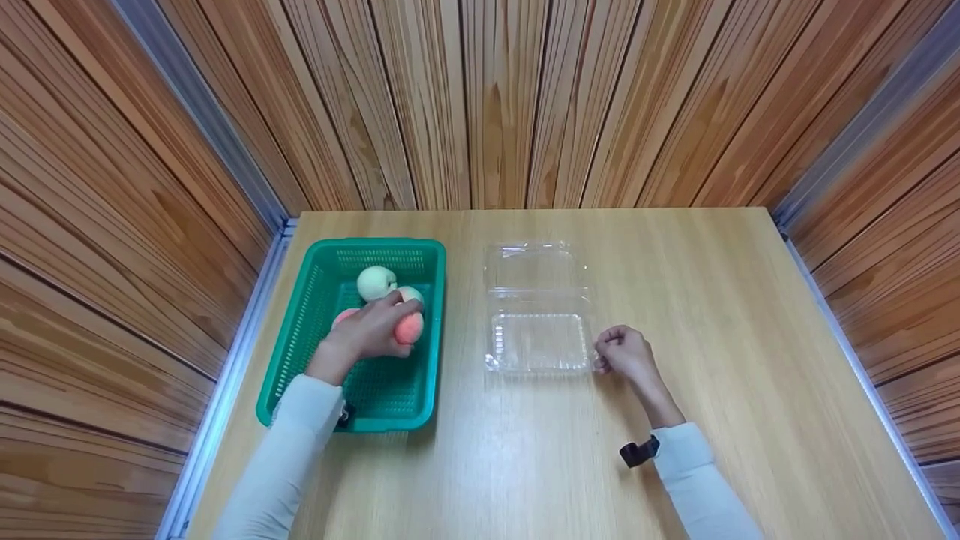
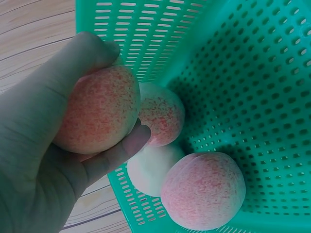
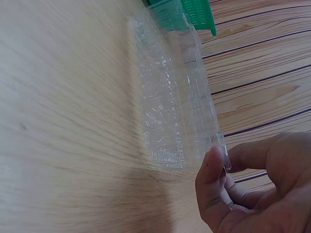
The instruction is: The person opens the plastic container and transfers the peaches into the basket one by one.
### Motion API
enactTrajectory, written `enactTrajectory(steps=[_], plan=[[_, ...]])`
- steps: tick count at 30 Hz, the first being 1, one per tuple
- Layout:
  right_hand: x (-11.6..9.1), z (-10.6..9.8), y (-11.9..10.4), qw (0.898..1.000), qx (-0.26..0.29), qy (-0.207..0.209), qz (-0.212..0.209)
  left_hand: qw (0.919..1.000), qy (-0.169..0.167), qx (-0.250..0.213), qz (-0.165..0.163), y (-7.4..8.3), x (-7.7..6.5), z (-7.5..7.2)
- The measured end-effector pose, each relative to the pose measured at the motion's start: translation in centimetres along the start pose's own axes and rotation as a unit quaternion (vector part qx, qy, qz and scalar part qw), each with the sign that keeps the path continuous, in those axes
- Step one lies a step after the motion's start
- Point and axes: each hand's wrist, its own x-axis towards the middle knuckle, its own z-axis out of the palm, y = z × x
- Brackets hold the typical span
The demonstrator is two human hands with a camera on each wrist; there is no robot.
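My left hand point(image 1: 367, 328) grips a pinkish peach point(image 2: 99, 111), thumb on one side and fingers curled round the other. That hand is over the green basket point(image 1: 431, 360). Beside it in the left wrist view sit a red-speckled peach point(image 2: 163, 116), a pale peach point(image 2: 150, 170) and a pink peach point(image 2: 204, 191); the hand partly covers them in the head view. At the right, my right hand point(image 1: 626, 351) pinches the rim of a clear plastic clamshell box point(image 3: 165, 107) between thumb and forefinger. The box lies unfolded, its lid point(image 1: 536, 268) toward the back.
Both the basket and the box stand on a light wooden table point(image 1: 465, 480). Wood-panelled walls point(image 1: 502, 105) rise at the back and on both sides, with metal strips at the corners. A dark band point(image 1: 639, 453) is on the right wrist.
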Motion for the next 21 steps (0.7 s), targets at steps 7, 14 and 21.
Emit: enactTrajectory(steps=[7, 14, 21], plan=[[0.04, 0.0, 0.05, 1.0, -0.003, 0.0, -0.003, 0.9996, -0.01, 0.021, 0.015, -0.09, 0.16, 0.37], [0.09, -0.01, 0.15, 1.0, 0.002, 0.005, -0.012, 0.9987, -0.037, 0.035, 0.008, -0.01, 0.4, 0.53], [0.11, -0.03, 0.21, 1.0, 0.004, 0.007, -0.014, 0.9967, -0.049, 0.062, 0.013, 0.07, 0.6, 0.62]])
